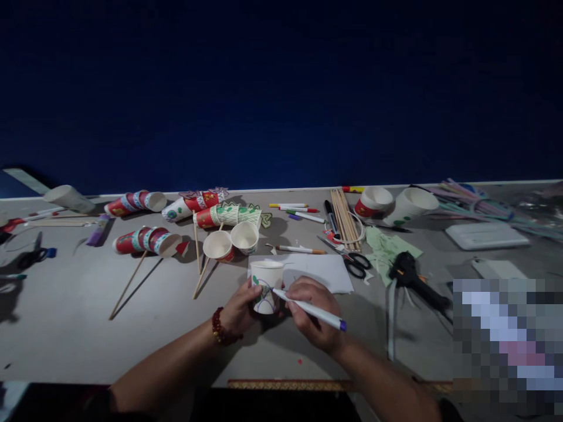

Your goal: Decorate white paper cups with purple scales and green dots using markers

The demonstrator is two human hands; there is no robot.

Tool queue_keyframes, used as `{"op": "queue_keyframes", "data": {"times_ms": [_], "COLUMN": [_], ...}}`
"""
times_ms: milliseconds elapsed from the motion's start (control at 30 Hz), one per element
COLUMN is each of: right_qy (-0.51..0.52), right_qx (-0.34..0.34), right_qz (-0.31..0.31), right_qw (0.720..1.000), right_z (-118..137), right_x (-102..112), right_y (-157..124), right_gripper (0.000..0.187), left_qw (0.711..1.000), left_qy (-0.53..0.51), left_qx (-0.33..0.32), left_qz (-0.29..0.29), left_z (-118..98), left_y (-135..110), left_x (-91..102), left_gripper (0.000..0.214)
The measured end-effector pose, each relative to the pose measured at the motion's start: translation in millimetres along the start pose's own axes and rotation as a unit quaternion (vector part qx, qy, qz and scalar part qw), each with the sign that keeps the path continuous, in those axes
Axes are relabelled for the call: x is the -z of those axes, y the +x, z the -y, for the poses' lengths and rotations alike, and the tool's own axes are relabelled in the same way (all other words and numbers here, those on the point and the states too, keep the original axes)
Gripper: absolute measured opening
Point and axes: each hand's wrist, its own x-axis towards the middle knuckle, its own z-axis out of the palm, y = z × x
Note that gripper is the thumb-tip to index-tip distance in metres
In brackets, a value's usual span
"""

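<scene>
A white paper cup [266, 271] with green leaf prints and purple curved lines stands upright in my left hand [243, 303], whose fingers wrap round its side. My right hand [313, 309] grips a white marker [320, 315] with a purple end. The marker's tip meets the cup's side near the purple lines. Behind the cup, a white sheet of paper [323, 269] lies on the table. Two more paper cups, one with a red print [219, 246] and one white [244, 237], stand just beyond my left hand.
Dragon-like cup chains on sticks [147, 241] lie at the left. Several markers [294, 209], wooden sticks [345, 220] and scissors [357, 264] lie ahead. At the right are a black glue gun [417, 281], green paper scraps [382, 249], cups [413, 205] and a white box [487, 235].
</scene>
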Motion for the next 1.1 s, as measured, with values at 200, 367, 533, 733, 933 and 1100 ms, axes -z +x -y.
{"op": "queue_keyframes", "data": {"times_ms": [200, 367, 533, 733, 933, 1100], "right_qy": [-0.003, -0.004, -0.014, -0.012, -0.014, -0.01], "right_qx": [0.005, -0.009, -0.031, -0.033, -0.045, -0.039], "right_qz": [-0.009, -0.025, -0.048, -0.06, -0.06, -0.053], "right_qw": [1.0, 1.0, 0.998, 0.998, 0.997, 0.998], "right_z": [-2.7, -4.9, -7.6, -11.8, -12.3, -12.2], "right_x": [-0.4, 0.0, 1.1, -0.4, -0.7, -0.1], "right_y": [-1.0, -2.3, -4.2, -5.8, -5.8, -4.9], "right_gripper": [0.022, 0.022, 0.02, 0.018, 0.015, 0.014], "left_qw": [1.0, 0.999, 0.999, 0.999, 0.999, 0.998], "left_qy": [-0.01, -0.023, -0.032, -0.032, -0.031, -0.042], "left_qx": [0.01, 0.016, 0.013, 0.013, 0.01, 0.007], "left_qz": [0.0, 0.025, 0.039, 0.031, 0.036, 0.037], "left_z": [2.0, 0.3, -2.3, -3.0, -2.9, -3.5], "left_y": [-1.4, -2.3, -2.0, -3.1, -3.7, -3.7], "left_x": [5.0, 3.6, 0.0, 2.4, 5.8, 6.6], "left_gripper": [0.048, 0.047, 0.042, 0.044, 0.043, 0.043]}}
